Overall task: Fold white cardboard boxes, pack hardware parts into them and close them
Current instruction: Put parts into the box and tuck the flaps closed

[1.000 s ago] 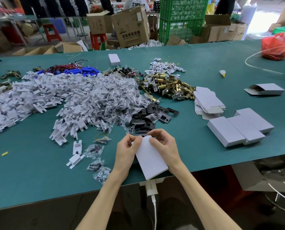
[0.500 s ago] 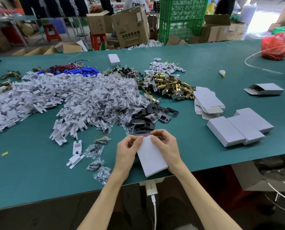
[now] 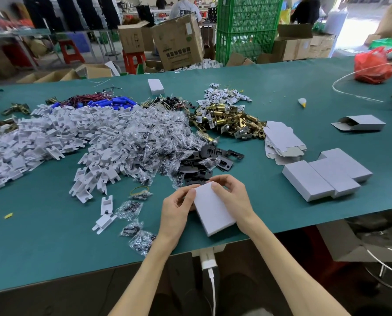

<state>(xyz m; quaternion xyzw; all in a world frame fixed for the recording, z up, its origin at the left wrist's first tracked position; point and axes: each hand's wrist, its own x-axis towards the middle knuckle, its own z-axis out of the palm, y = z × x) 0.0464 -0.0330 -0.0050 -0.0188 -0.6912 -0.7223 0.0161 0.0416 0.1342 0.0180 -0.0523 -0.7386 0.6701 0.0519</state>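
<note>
Gripping white box (image 3: 214,213) w/ L hand (image 3: 176,208) & R hand (image 3: 231,197) at far end, just inside table (image 3: 53,258) front edge.

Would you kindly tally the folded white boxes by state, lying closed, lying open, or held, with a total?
Closed boxes: 4
Open box: 1
Held box: 1
Total: 6
</note>
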